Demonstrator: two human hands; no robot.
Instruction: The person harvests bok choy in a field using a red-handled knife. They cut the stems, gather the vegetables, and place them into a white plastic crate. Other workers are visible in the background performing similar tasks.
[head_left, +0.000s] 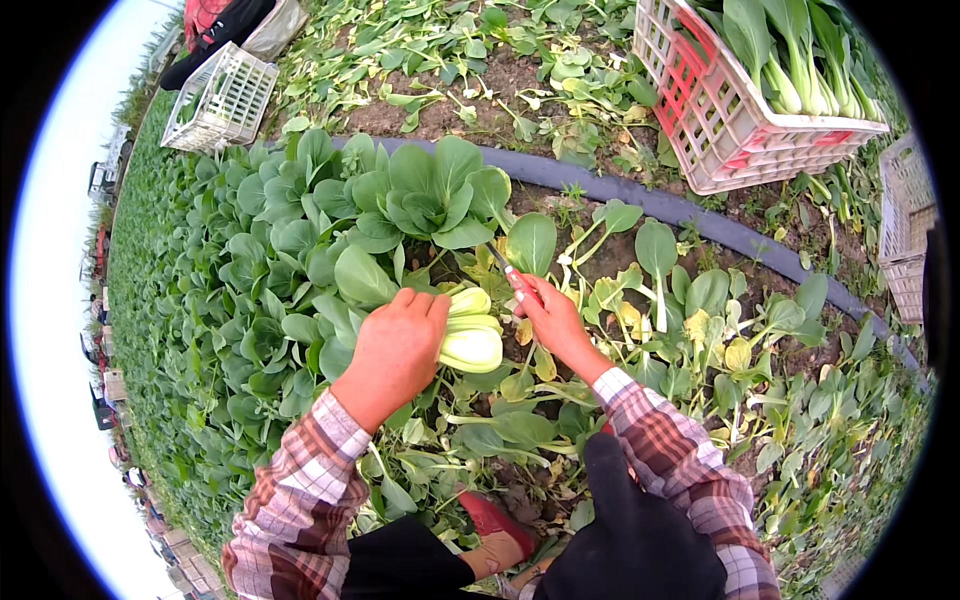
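My left hand (397, 352) grips a bok choy (471, 337) by its leaves, with the pale green stalk base pointing right. In my right hand (551, 319) is a knife with a red and white handle (519, 280). Its narrow dark blade (496, 255) points away from me and to the left, the tip lost among leaves. Just beyond both hands stands a large bok choy plant (427, 195), still growing at the edge of the dense uncut rows (255, 300). Cut leaves and yellowed ones (630, 319) lie under and around my right hand.
A grey flat hose (600, 184) curves across the ground beyond my hands. At the upper right, a white and red plastic crate (720, 127) holds bok choy; another crate (906, 225) stands at the right rim. A further crate (225, 97) sits upper left, near a person's dark-clothed leg (225, 37).
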